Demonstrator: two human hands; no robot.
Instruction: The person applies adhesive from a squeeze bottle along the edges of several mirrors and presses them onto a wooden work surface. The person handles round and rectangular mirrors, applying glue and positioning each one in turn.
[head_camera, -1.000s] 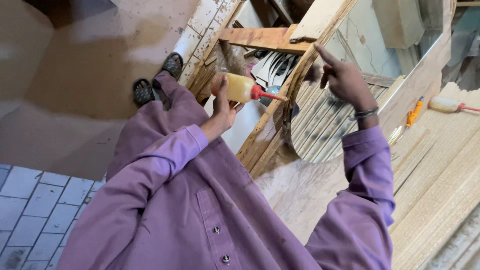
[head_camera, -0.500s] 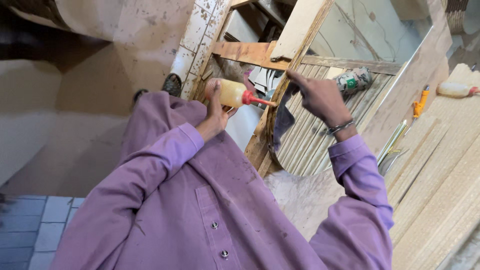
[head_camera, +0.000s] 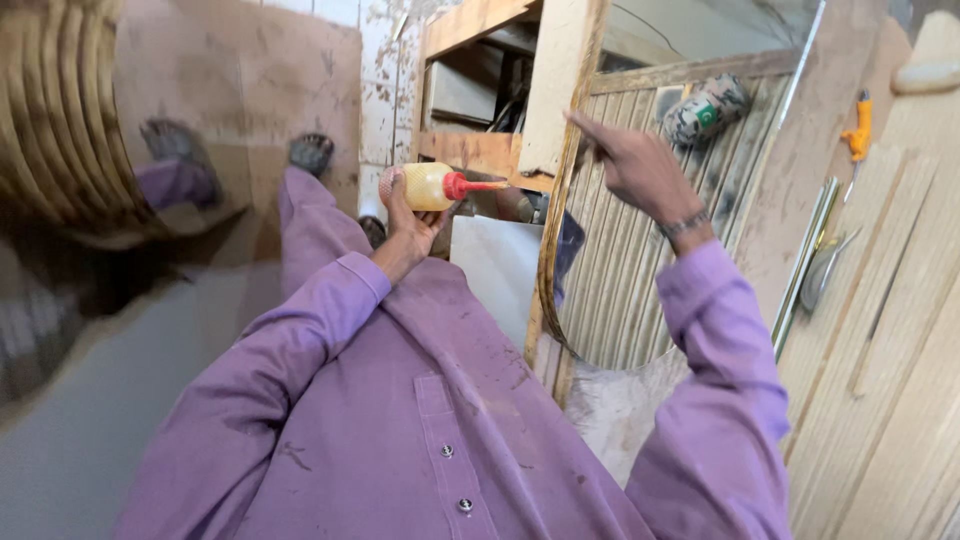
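Glue bottle raised, nozzle now rightward

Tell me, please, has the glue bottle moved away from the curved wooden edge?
Yes: the glue bottle in the left hand has drawn back leftward, off the curved wooden edge.

Purple cloth, pale wood

The shirt is purple with dark smudges; the glue bottle is yellow with a red nozzle; the ribbed wooden panel is tan.
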